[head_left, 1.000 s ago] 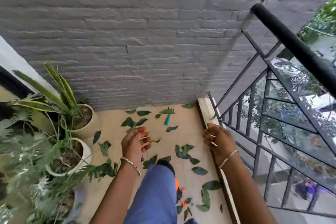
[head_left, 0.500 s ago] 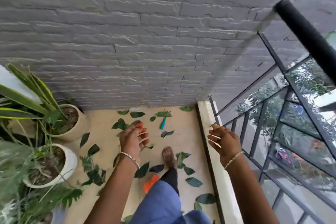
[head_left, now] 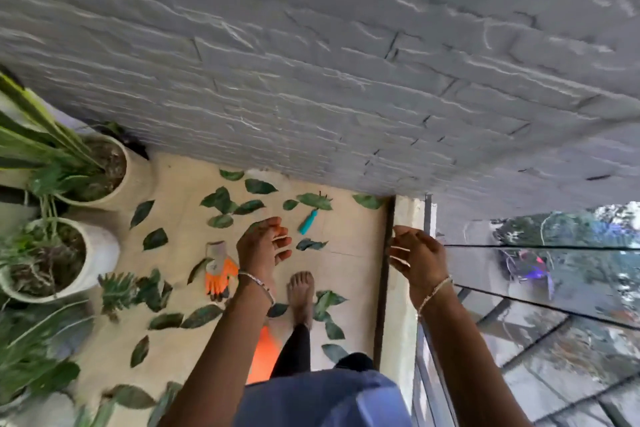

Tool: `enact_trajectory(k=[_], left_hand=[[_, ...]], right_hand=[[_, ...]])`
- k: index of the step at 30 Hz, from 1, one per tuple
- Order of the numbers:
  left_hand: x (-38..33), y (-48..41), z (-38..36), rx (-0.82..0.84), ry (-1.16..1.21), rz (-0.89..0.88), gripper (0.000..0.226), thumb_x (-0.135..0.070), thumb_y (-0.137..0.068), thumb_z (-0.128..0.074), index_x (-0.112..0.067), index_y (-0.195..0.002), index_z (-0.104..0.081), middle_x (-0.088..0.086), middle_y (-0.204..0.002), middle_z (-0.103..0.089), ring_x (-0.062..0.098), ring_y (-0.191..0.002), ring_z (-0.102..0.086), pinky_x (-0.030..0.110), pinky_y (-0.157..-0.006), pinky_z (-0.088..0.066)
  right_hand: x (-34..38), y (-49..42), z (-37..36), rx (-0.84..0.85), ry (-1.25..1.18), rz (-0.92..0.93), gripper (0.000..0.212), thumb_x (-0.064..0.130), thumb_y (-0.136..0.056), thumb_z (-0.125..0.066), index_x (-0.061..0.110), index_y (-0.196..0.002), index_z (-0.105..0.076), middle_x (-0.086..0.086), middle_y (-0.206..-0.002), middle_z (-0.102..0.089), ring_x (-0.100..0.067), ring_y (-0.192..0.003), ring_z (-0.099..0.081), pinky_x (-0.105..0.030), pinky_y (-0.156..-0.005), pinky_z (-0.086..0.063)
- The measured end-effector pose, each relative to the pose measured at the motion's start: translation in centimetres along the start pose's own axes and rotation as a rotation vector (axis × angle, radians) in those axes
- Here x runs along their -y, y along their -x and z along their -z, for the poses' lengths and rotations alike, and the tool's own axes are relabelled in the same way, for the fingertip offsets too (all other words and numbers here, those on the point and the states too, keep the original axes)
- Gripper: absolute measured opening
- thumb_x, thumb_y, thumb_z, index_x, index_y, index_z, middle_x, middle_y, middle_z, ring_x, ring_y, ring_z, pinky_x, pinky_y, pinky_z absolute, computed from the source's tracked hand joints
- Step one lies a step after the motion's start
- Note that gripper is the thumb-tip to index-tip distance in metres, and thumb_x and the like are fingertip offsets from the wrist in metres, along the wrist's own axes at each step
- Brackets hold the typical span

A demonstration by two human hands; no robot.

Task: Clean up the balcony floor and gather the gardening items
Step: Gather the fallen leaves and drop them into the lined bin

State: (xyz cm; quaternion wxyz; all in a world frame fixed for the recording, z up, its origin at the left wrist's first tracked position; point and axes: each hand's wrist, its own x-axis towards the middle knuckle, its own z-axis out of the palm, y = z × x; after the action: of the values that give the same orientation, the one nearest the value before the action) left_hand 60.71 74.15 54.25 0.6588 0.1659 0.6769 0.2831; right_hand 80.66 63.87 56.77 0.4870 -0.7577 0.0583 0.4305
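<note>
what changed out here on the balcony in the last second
The person has walked a step toward the wall, a bare foot now planted among the leaves. An orange and grey glove, hidden before, shows beside the left hand. It and the right hand stay raised, open and empty. The teal hand rake and pots are unmoved.

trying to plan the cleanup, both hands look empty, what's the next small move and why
Probably lower the left hand to the orange glove lying on the floor just beside it. It holds nothing, like the right hand, and the teal rake lies farther off by the wall.
</note>
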Motion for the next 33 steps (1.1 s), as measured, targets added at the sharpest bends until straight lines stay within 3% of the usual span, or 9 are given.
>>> enact_trajectory(k=[7,10,17,19,22,25,28,31,33], left_hand=[[4.8,-8.1,-2.1,-0.054,0.007,0.036,0.026,-0.001,-0.098,-0.045,-0.014,-0.087,-0.063,0.007,-0.079,-0.061,0.020,-0.068,-0.057,0.030,-0.064,-0.046],[8.7,-13.9,-2.4,-0.085,0.012,0.053,0.026,-0.002,-0.098,-0.046,-0.015,-0.085,-0.065,0.006,-0.078,-0.062,0.020,-0.067,-0.058,0.029,-0.064,-0.046],[18.5,-29.6,-3.5,-0.120,0.047,0.057,0.021,-0.009,-0.100,-0.046,-0.013,-0.094,-0.065,0.007,-0.088,-0.063,0.023,-0.080,-0.061,0.033,-0.067,-0.050],[21.8,-34.5,-3.9,-0.121,0.053,0.055,0.020,-0.012,-0.100,-0.047,-0.013,-0.095,-0.066,0.008,-0.092,-0.065,0.024,-0.083,-0.062,0.033,-0.069,-0.050],[25.7,-40.8,-4.7,-0.097,0.070,0.061,0.014,-0.017,-0.099,-0.052,-0.013,-0.099,-0.066,0.008,-0.094,-0.065,0.024,-0.085,-0.063,0.035,-0.072,-0.052],[28.6,-45.9,-5.6,-0.073,0.125,0.072,0.013,-0.021,-0.097,-0.057,-0.013,-0.102,-0.066,0.006,-0.091,-0.065,0.023,-0.084,-0.063,0.035,-0.072,-0.052],[30.8,-49.7,-6.6,-0.044,0.236,0.093,0.016,-0.025,-0.097,-0.055,-0.015,-0.102,-0.067,0.005,-0.094,-0.066,0.023,-0.086,-0.063,0.035,-0.073,-0.051],[32.0,-52.1,-7.6,0.006,0.341,0.101,0.021,-0.028,-0.099,-0.048,-0.017,-0.099,-0.066,0.006,-0.096,-0.066,0.022,-0.088,-0.062,0.037,-0.080,-0.050],[32.3,-53.4,-7.8,0.036,0.366,0.090,0.021,-0.029,-0.099,-0.047,-0.019,-0.098,-0.065,0.004,-0.094,-0.066,0.021,-0.085,-0.062,0.036,-0.079,-0.050]], right_hand=[[-5.1,-10.9,-2.6,0.013,0.115,-0.084,0.011,0.006,-0.096,-0.055,0.008,-0.091,-0.065,-0.008,-0.071,-0.063,-0.018,-0.057,-0.059,-0.026,-0.059,-0.048],[-9.7,-17.5,-5.0,0.060,0.206,-0.094,0.010,0.005,-0.096,-0.056,0.004,-0.098,-0.065,-0.010,-0.074,-0.064,-0.019,-0.058,-0.060,-0.024,-0.054,-0.047],[-23.0,-34.8,-11.0,0.135,0.473,-0.019,0.022,0.002,-0.092,-0.056,0.018,-0.084,-0.069,-0.012,-0.084,-0.071,-0.023,-0.069,-0.064,-0.033,-0.062,-0.054],[-27.1,-40.0,-12.7,0.140,0.629,0.089,0.021,0.006,-0.088,-0.060,0.023,-0.082,-0.071,-0.006,-0.088,-0.074,-0.022,-0.077,-0.067,-0.035,-0.074,-0.057],[-30.9,-46.4,-15.1,0.193,0.919,0.296,0.021,0.009,-0.087,-0.064,0.018,-0.105,-0.069,-0.002,-0.103,-0.071,-0.018,-0.090,-0.063,-0.022,-0.083,-0.047],[-34.2,-52.2,-16.7,0.269,1.171,0.559,0.045,0.009,-0.085,-0.064,0.013,-0.129,-0.059,-0.013,-0.121,-0.064,-0.033,-0.109,-0.059,-0.034,-0.096,-0.044],[-36.3,-56.6,-17.7,0.343,1.312,0.688,0.059,0.008,-0.087,-0.059,0.021,-0.143,-0.048,-0.011,-0.139,-0.052,-0.035,-0.121,-0.051,-0.040,-0.105,-0.042],[-38.1,-59.2,-18.0,0.344,1.429,0.824,0.061,0.012,-0.090,-0.056,0.027,-0.147,-0.042,-0.005,-0.149,-0.043,-0.034,-0.124,-0.045,-0.044,-0.104,-0.044],[-39.1,-60.3,-17.9,0.279,1.454,0.947,0.055,0.015,-0.090,-0.058,0.025,-0.144,-0.048,-0.004,-0.143,-0.051,-0.033,-0.115,-0.048,-0.044,-0.094,-0.049]])
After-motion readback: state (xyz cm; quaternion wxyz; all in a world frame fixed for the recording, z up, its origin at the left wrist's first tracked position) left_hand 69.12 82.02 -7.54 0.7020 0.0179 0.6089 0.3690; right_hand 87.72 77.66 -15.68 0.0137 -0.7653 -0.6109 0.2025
